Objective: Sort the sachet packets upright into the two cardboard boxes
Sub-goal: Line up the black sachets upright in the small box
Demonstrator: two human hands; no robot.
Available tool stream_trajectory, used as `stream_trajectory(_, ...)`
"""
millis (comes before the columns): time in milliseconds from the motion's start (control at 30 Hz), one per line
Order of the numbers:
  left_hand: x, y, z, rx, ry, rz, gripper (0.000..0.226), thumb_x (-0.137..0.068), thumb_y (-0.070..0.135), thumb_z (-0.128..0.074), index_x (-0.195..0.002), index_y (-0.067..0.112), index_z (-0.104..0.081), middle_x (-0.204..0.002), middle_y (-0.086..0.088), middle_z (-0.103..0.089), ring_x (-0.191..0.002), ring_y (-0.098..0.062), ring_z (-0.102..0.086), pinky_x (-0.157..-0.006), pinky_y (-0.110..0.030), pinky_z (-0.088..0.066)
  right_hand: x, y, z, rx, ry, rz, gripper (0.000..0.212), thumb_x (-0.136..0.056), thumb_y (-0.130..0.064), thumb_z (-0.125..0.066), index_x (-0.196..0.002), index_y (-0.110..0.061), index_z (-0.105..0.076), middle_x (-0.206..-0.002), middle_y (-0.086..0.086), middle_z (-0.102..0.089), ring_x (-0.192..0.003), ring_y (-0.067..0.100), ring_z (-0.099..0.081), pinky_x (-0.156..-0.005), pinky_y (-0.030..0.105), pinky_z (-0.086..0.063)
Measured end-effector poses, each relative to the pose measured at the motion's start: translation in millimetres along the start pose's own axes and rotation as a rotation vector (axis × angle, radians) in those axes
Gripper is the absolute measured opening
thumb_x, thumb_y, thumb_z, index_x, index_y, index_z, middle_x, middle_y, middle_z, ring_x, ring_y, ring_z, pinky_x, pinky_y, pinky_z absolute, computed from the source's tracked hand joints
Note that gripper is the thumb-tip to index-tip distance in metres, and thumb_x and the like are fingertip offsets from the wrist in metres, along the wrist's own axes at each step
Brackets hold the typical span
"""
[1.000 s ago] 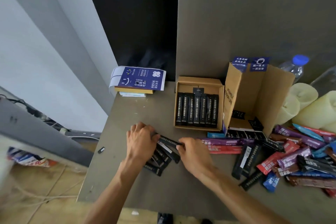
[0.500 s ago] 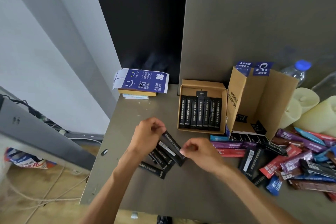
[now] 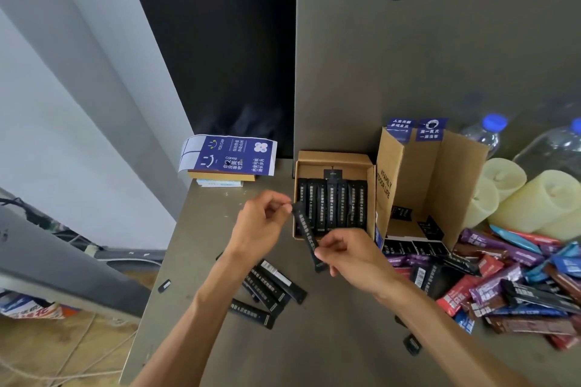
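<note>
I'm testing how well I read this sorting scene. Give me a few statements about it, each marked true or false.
1. The left hand and the right hand pinch one black sachet, one at each end. True.
2. The low box holds red and purple sachets. False: it holds a row of black sachets.
3. Loose black sachets lie on the table near the left forearm. True.
4. The coloured pile lies at the table's left edge. False: it lies on the right, in front of the tall box.
</note>
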State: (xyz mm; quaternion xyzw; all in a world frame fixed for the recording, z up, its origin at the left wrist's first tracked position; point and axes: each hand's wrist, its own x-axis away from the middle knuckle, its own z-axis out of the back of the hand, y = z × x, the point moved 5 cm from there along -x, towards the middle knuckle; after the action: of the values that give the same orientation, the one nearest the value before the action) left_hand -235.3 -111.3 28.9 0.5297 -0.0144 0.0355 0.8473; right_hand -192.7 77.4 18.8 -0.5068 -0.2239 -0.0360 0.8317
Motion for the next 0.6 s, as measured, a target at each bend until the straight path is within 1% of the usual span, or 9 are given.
stream_trajectory(100,-3.9,-11.3,-6.0,-0.107,0.023,0.040,0.023,-0.094,0.007,-0.057,-0.108,0.023,-0.067,-0.087,0.013,-0.070,-0.086,-0.002,-0.065,-0.083,-0.021,-0.051,-14.4,-2.3,19.2,0.073,0.175,0.031,0.002,-0.094,-0.018,-0.067,-0.094,-0.016,-0.066,-0.084,0.002,-0.072,-0.061,0.010,-0.068,-0.059,0.021,-0.055)
stream_trajectory(167,-5.8,-17.0,-13.2,-0.128,-0.007,0.073,0.028,-0.093,0.004,-0.054,-0.112,0.020,-0.068,-0.090,0.012,-0.070,-0.086,-0.002,-0.065,-0.081,-0.017,-0.049,-26.6,-5.5,24.7,0.135,0.233,0.042,0.004,-0.094,-0.020,-0.067,-0.095,-0.017,-0.065,-0.085,0.002,-0.072,-0.068,0.014,-0.071,-0.063,0.024,-0.058)
stream_trajectory(267,-6.4,-19.9,-23.7,-0.117,-0.064,0.108,0.036,-0.092,-0.001,-0.050,-0.114,0.020,-0.069,-0.096,0.006,-0.071,-0.093,-0.009,-0.066,-0.082,-0.018,-0.047,-50.2,-7.6,16.8,0.195,0.232,0.021,0.005,-0.094,-0.021,-0.065,-0.091,-0.018,-0.068,-0.086,0.001,-0.071,-0.075,0.016,-0.071,-0.072,0.028,-0.059)
stream_trajectory(300,-6.4,-20.9,-26.2,-0.101,-0.077,0.117,0.038,-0.091,-0.002,-0.049,-0.114,0.020,-0.070,-0.097,0.006,-0.072,-0.095,-0.010,-0.067,-0.083,-0.019,-0.048,-58.6,-6.8,12.5,0.204,0.230,0.013,0.007,-0.094,-0.021,-0.064,-0.092,-0.017,-0.070,-0.087,0.001,-0.071,-0.078,0.015,-0.070,-0.072,0.026,-0.058)
stream_trajectory(367,-6.5,-22.9,-28.9,-0.080,-0.090,0.127,0.042,-0.090,-0.004,-0.046,-0.114,0.021,-0.070,-0.101,0.006,-0.073,-0.097,-0.009,-0.067,-0.088,-0.022,-0.051,-73.5,-5.3,5.8,0.212,0.241,-0.004,0.010,-0.093,-0.021,-0.065,-0.095,-0.016,-0.073,-0.095,0.000,-0.070,-0.085,0.012,-0.065,-0.066,0.017,-0.049)
stream_trajectory(400,-6.2,-23.8,-29.0,-0.075,-0.092,0.128,0.045,-0.089,-0.005,-0.044,-0.115,0.020,-0.071,-0.101,0.005,-0.073,-0.096,-0.008,-0.068,-0.089,-0.020,-0.052,-78.7,-4.5,3.4,0.207,0.251,-0.018,0.011,-0.092,-0.020,-0.065,-0.096,-0.016,-0.074,-0.100,0.001,-0.069,-0.087,0.012,-0.063,-0.067,0.016,-0.046)
stream_trajectory(433,-6.3,-24.4,-29.0,-0.071,-0.091,0.127,0.048,-0.087,-0.007,-0.042,-0.115,0.020,-0.071,-0.101,0.005,-0.073,-0.094,-0.006,-0.068,-0.087,-0.018,-0.053,-83.3,-3.1,1.0,0.197,0.257,-0.034,0.011,-0.091,-0.020,-0.065,-0.096,-0.016,-0.075,-0.103,0.003,-0.069,-0.090,0.013,-0.062,-0.071,0.018,-0.047)
stream_trajectory(533,-5.7,-24.8,-28.3,-0.067,-0.095,0.108,0.053,-0.085,-0.010,-0.038,-0.114,0.021,-0.071,-0.100,0.006,-0.073,-0.090,-0.003,-0.068,-0.083,-0.013,-0.052,-91.9,1.5,-7.8,0.220,0.246,-0.071,0.010,-0.091,-0.022,-0.066,-0.095,-0.020,-0.074,-0.107,0.004,-0.069,-0.096,0.020,-0.066,-0.086,0.033,-0.057)
stream_trajectory(600,-5.9,-25.1,-28.8,-0.056,-0.102,0.096,0.055,-0.084,-0.011,-0.038,-0.115,0.021,-0.071,-0.101,0.006,-0.073,-0.092,-0.005,-0.068,-0.084,-0.016,-0.053,-93.4,0.5,-11.3,0.280,0.244,-0.071,0.010,-0.091,-0.024,-0.065,-0.097,-0.022,-0.073,-0.108,0.003,-0.069,-0.098,0.021,-0.067,-0.090,0.040,-0.058)
